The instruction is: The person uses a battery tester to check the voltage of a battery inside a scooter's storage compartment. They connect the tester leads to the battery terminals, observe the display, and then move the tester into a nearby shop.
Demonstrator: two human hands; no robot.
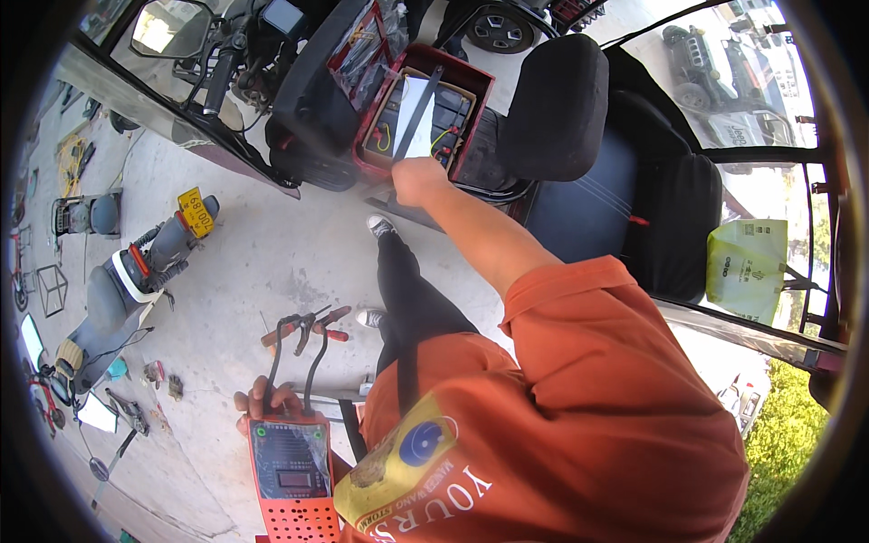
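Note:
My left hand point(269, 398) is wrapped round the top of a red battery tester point(294, 466) with a dark face panel and a small display. Two black cables rise from it to red-handled clamps point(304, 330), which dangle over the floor. My right hand point(422, 183) is closed in a fist at the near edge of a red battery box point(484, 90) in a three-wheeler. A dark flat strap point(419, 122) runs across the box to that fist. Under it lie a white sheet point(414, 101) and several dark batteries point(451, 116) with yellow wires.
A black seat backrest point(554, 107) stands right of the box, the raised dark seat point(312, 100) left of it. A handlebar grip point(220, 80) is at upper left. A scooter point(118, 290) stands on the concrete floor point(217, 335). A green bag point(748, 271) hangs at the right.

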